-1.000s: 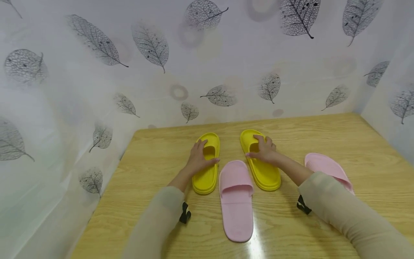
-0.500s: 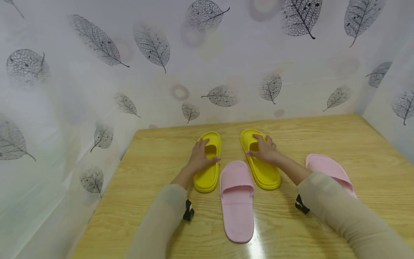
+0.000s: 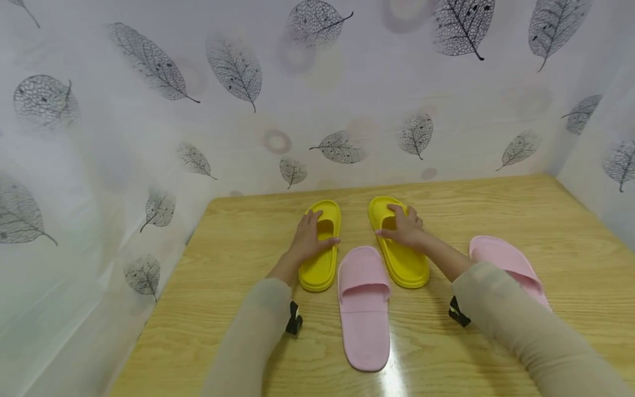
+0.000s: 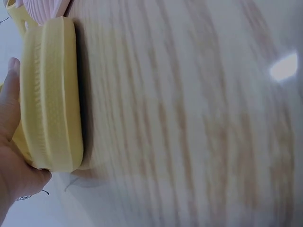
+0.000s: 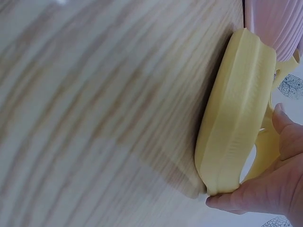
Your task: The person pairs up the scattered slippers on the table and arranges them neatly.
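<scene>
Two yellow slippers lie on the wooden tabletop, toes toward the back. Across the left yellow slipper (image 3: 317,275), my left hand (image 3: 306,240) grips its sides near the strap, thumb on the inner edge. My right hand (image 3: 408,229) holds the right yellow slipper (image 3: 409,270) the same way, its thumb also inward. That slipper's heel angles out to the right. In the left wrist view, the heel of the yellow slipper (image 4: 52,94) sits close over the wood. Fingers wrap the side of the yellow slipper (image 5: 234,113) in the right wrist view.
Between the yellow slippers and nearer me lies a pink slipper (image 3: 366,336). Another pink slipper (image 3: 501,253) lies at the right, partly hidden by my right sleeve. A leaf-patterned sheet (image 3: 347,99) hangs behind and beside the wooden tabletop (image 3: 536,220).
Both yellow slippers have slid slightly away from me, toward the back of the tabletop, with my hands still on them. The pink slippers stay where they were.
</scene>
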The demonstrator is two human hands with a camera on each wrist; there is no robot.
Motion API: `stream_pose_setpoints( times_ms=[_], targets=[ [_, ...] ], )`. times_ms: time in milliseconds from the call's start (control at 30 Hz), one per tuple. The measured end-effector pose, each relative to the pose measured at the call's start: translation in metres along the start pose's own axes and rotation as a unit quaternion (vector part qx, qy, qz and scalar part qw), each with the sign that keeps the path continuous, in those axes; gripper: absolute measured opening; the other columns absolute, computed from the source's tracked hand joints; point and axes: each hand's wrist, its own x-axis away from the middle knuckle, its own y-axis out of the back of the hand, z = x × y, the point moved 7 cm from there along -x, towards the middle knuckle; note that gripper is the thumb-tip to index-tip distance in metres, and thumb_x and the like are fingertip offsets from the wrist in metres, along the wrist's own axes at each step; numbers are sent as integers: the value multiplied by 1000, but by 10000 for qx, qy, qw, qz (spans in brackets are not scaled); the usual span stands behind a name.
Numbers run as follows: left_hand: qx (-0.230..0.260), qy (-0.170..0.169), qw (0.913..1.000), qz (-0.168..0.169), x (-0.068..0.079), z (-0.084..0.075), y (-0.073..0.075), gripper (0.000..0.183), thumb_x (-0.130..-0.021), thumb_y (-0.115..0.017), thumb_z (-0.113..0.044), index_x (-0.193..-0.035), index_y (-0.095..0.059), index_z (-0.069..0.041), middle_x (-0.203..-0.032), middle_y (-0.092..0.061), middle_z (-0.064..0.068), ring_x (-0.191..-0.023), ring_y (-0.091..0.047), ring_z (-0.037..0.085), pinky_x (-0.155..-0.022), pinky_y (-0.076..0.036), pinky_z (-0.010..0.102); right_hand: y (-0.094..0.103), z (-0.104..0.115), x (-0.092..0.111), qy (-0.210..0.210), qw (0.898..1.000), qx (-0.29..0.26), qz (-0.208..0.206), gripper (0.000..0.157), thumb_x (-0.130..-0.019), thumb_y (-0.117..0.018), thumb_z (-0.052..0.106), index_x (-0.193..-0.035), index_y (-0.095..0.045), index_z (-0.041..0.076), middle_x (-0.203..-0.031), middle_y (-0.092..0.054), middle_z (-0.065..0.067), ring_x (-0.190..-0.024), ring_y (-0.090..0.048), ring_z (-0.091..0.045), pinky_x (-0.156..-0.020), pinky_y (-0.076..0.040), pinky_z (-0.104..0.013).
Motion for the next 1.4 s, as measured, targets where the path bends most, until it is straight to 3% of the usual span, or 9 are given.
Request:
stream_pose_setpoints(
  times_ms=[967,1400],
  targets=[
    [80,163,9998,-74,-13,-1,-1,91,-81,-69,-50,-150,-19,-15,-159,-6,15,-146,-6,31,-117,-13,46,-1,0,-11,1,10000,-69,2,81,-91,-62,36,-149,-13,10,-149,8,-34,-133,-2,-59,-104,-15,-71],
    [69,-10,9999,-139,-17,-2,-2,91,-82,-69,-48,-150,-21,-14,-158,-8,17,-145,-8,33,-117,-14,46,-1,2,-13,-25,10000,-16,-77,80,-90,-63,35,-149,-15,9,-149,6,-35,-132,-3,-59,-104,-15,-70]
  ],
)
